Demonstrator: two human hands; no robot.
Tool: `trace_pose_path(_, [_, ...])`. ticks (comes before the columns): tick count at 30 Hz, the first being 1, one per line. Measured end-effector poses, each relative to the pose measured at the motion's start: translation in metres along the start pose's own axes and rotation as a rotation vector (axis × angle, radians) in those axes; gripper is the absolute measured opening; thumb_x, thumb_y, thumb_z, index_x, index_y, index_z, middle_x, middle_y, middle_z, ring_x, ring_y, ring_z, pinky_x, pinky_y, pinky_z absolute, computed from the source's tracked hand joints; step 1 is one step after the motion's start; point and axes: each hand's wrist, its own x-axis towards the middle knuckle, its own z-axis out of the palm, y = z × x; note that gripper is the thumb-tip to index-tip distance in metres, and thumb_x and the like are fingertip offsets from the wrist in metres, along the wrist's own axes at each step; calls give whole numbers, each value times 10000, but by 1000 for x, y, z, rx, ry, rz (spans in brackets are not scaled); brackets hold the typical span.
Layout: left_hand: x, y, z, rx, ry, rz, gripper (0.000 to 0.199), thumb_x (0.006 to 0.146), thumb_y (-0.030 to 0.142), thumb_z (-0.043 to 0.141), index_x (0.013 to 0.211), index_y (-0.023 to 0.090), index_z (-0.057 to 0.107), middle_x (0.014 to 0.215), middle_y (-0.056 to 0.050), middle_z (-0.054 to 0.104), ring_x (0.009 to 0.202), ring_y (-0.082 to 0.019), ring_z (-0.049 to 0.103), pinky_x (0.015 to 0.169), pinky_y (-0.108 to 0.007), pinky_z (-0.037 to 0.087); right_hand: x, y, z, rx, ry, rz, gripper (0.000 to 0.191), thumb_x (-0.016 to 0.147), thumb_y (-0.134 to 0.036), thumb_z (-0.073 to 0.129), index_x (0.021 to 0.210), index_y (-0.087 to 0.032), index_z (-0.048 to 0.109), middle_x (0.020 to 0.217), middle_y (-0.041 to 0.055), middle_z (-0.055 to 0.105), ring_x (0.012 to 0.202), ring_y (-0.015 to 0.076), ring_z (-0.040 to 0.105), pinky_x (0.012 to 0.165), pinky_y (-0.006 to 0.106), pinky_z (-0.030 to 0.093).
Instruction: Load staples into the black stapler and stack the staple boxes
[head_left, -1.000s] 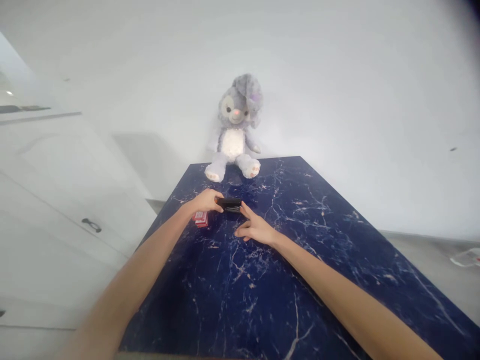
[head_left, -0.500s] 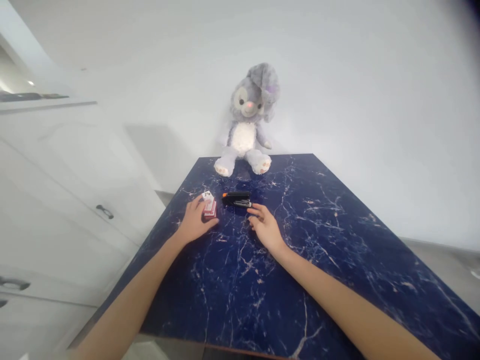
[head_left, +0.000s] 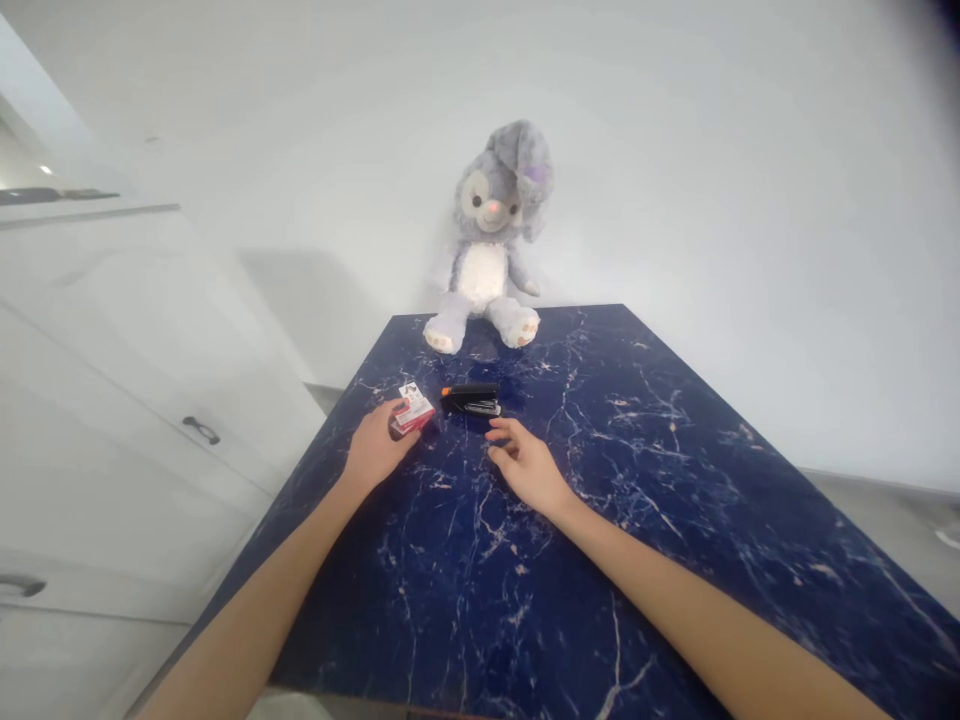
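Note:
A small red and white box [head_left: 414, 412] with a white tab at its top sits between the thumb and fingers of my left hand [head_left: 377, 443], tilted a little. Just right of it, a black stapler [head_left: 470, 398] with an orange end lies on the blue marbled table [head_left: 480, 560]. My right hand [head_left: 529, 465] rests near the stapler's right end, fingers loosely bent and apart, holding nothing. A narrow gap shows between its fingertips and the stapler.
A grey plush rabbit [head_left: 484, 270] sits at the table's far edge against the white wall [head_left: 675, 150]. White cabinet doors [head_left: 112, 400] with dark handles stand to the left of the table.
My left hand has turned the box, so it now slants, and shifted slightly left. My right hand's fingertips have drawn back a little from the stapler. The view has shifted slightly.

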Motion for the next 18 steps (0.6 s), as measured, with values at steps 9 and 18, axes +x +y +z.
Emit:
trace_pose_path(9, [-2,2,2,-83,-36,30,494,821,366,688,1291,268,569,1286,-62,661,1142,-289,635,1001,-418,486,0,6,-4,109,193,-5,229,850,-277,525,1047,-210,620,1019,55,690,732,168,622,719,321,524])
trace_pose_path(18, [-8,10,0,-292,-307,136,687,777,388,745,1410,281,498,1334,-50,633,1154,-257,632,1041,-396,473,29,16,-4,-505,101,-248,707,848,-209,543,1519,-170,324,1389,150,508,1200,305,530,1045,463,439])
